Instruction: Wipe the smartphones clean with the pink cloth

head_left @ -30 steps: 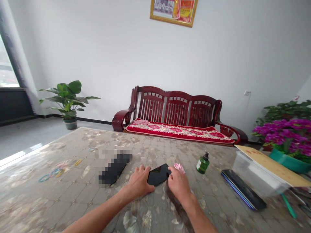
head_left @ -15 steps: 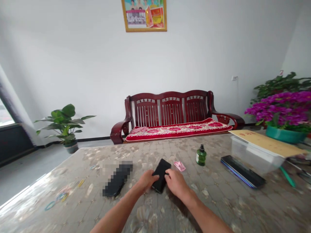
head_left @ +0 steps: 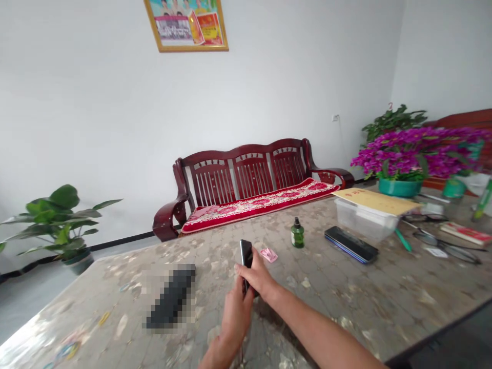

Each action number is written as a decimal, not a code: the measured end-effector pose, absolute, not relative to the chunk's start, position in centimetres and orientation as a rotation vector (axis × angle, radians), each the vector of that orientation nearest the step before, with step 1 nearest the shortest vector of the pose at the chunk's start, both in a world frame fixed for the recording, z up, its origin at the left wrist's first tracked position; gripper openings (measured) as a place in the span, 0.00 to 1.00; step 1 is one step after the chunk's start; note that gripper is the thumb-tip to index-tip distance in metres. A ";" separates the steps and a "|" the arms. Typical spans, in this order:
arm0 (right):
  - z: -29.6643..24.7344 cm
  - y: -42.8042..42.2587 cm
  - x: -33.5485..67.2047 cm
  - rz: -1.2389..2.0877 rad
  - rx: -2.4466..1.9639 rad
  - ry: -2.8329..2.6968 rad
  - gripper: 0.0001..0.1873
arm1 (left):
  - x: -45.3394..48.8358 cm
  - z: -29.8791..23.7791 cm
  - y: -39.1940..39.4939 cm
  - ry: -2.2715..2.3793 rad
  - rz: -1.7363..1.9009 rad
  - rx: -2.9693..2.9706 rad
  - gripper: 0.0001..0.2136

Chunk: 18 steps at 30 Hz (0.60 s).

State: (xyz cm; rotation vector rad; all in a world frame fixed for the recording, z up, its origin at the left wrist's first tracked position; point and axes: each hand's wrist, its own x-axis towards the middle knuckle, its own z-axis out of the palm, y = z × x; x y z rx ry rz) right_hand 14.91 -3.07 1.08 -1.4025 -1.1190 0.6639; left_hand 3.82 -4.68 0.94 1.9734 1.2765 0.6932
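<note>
A black phone (head_left: pixel 246 254) stands tilted up on its long side above the table, its narrow silver edge showing. My left hand (head_left: pixel 236 302) closes around its lower end. My right hand (head_left: pixel 257 274) grips it from the right, thumb across the edge. Just right of the phone lies a small folded pink wrapper or cloth (head_left: pixel 268 254). To the left, flat on the table, is a dark oblong object (head_left: pixel 172 297), blurred by pixels. Some fingers are hidden behind the phone.
A small green bottle (head_left: pixel 297 234) stands behind the pink piece. Farther right are another phone (head_left: pixel 351 245), a clear plastic box (head_left: pixel 365 218) under a yellow envelope, eyeglasses (head_left: pixel 446 246) and purple flowers (head_left: pixel 418 154). Rubber bands (head_left: pixel 69 350) lie at the left on the patterned table (head_left: pixel 315 318).
The phone, lying nearly flat before, is now turned up on its edge in both hands. My hands have come closer together. The view has swung to the right.
</note>
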 end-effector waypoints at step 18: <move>6.4 -16.4 34.9 0.255 -2.111 -1.277 0.45 | -0.8 -1.9 0.2 1.037 0.856 2.238 0.18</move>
